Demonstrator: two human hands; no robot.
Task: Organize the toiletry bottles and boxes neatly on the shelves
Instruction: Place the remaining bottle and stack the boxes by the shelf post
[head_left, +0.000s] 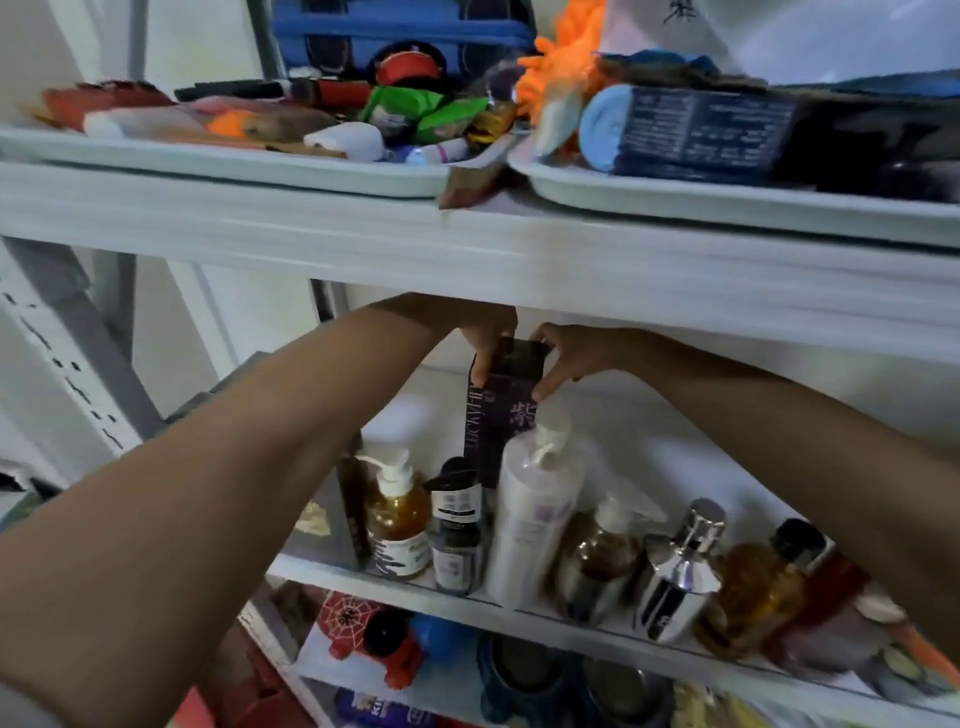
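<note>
Hands meet at the top of a tall dark purple box (506, 410). The left hand (485, 343) pinches its upper left corner and the right hand (566, 358) grips its upper right edge, fingers curled on the carton. The box stands with its long axis near vertical at the back of the middle shelf (415, 584), straight ahead of both arms; its base is hidden. In front of it stands a row: an amber pump bottle (397, 514), a small dark bottle (457, 525), a white pump bottle (535, 514), a brown pump bottle (597, 556) and a chrome dispenser (680, 566). The upper shelf (467, 244) sits just above the knuckles, so lifting room looks tight, and the white pump head crowds the box's right side.
</note>
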